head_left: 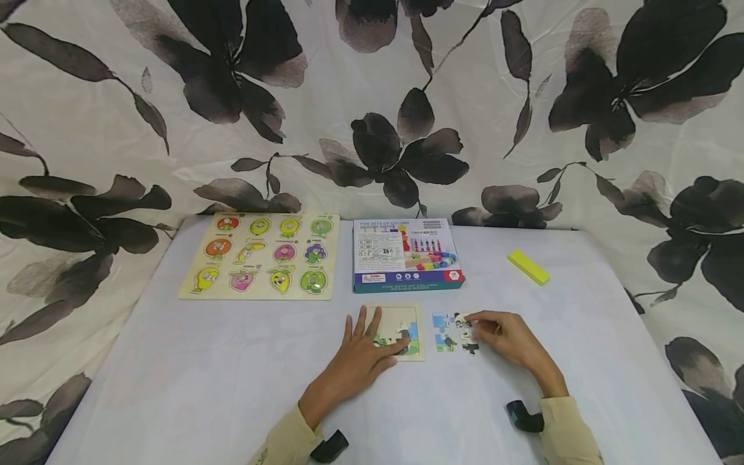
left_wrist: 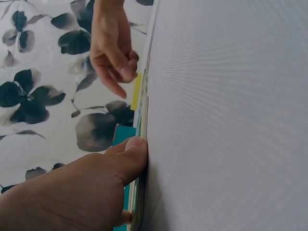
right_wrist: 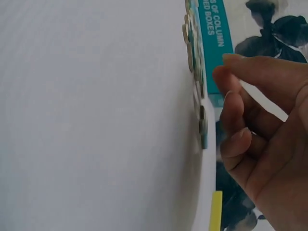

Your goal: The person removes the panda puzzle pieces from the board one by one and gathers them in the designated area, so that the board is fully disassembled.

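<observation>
In the head view, my left hand [head_left: 357, 361] lies with spread fingers across a small square puzzle tray [head_left: 422, 349], partly covering it. Colourful pieces [head_left: 413, 332] fill part of that tray along its lower and right sides. To the right lie several loose jigsaw pieces, among them blue ones [head_left: 440, 321] and black-and-white panda ones [head_left: 469, 342]. Over the panda pieces is my right hand [head_left: 511, 339], its index finger reaching to the upper one. Nothing shows between its fingers in the right wrist view, where the loose pieces [right_wrist: 203, 127] stand edge-on beside the fingertips.
Behind the tray lies a bead-set box [head_left: 407, 278], with a wooden fruit board [head_left: 258, 258] to its left. A yellow block [head_left: 529, 267] sits at the right back. Floral cloth [head_left: 383, 155] hangs behind the white table [head_left: 203, 374].
</observation>
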The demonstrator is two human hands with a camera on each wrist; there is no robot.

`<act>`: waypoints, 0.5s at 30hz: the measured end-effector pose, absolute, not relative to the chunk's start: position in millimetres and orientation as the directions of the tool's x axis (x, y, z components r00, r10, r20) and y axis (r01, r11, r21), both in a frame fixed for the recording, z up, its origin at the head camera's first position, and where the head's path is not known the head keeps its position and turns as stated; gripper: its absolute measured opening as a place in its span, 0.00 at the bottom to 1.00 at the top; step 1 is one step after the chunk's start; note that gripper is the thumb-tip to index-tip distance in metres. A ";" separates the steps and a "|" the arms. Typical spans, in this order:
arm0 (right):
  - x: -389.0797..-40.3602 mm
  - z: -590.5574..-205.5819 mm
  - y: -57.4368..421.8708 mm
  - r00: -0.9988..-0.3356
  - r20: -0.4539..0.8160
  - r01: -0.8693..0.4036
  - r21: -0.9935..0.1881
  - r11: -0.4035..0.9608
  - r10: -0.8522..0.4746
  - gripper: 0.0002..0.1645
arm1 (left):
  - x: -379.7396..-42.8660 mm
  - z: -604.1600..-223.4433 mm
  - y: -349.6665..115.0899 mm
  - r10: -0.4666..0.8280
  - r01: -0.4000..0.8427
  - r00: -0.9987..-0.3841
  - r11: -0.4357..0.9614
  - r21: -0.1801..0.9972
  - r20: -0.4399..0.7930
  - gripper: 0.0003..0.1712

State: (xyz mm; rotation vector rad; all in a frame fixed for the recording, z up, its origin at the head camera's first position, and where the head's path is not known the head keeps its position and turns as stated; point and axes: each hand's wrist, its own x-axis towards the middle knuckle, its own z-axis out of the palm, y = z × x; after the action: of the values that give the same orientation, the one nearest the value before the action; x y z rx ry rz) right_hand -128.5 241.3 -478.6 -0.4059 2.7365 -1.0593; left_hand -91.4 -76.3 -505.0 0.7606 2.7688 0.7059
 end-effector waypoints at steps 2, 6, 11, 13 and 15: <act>-130.1 -477.0 235.5 -0.947 -0.056 -0.189 -0.697 0.692 -0.315 0.14 | -91.1 -505.3 -76.3 0.524 0.435 -0.850 0.755 0.491 -0.051 0.23; -134.3 -473.8 218.8 -0.941 -0.049 -0.190 -0.740 0.645 -0.334 0.14 | -90.6 -505.0 -75.9 0.527 0.438 -0.848 0.755 0.488 -0.054 0.23; -140.1 -472.0 191.4 -0.929 -0.017 -0.223 -0.771 0.596 -0.370 0.13 | -90.4 -503.9 -75.9 0.531 0.446 -0.846 0.759 0.474 -0.054 0.23; -141.9 -472.5 180.2 -0.924 -0.008 -0.236 -0.773 0.588 -0.382 0.13 | -90.6 -503.6 -76.0 0.533 0.452 -0.844 0.761 0.466 -0.053 0.23; -143.4 -474.2 170.1 -0.917 0.003 -0.255 -0.774 0.580 -0.399 0.13 | -90.9 -503.5 -75.9 0.536 0.455 -0.842 0.761 0.462 -0.053 0.23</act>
State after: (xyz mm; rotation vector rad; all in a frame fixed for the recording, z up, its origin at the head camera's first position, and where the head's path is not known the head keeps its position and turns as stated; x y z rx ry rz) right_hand -143.4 170.1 -474.2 -0.5516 2.6367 -1.2502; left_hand -90.9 -75.9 -503.5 0.7884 2.7747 0.6579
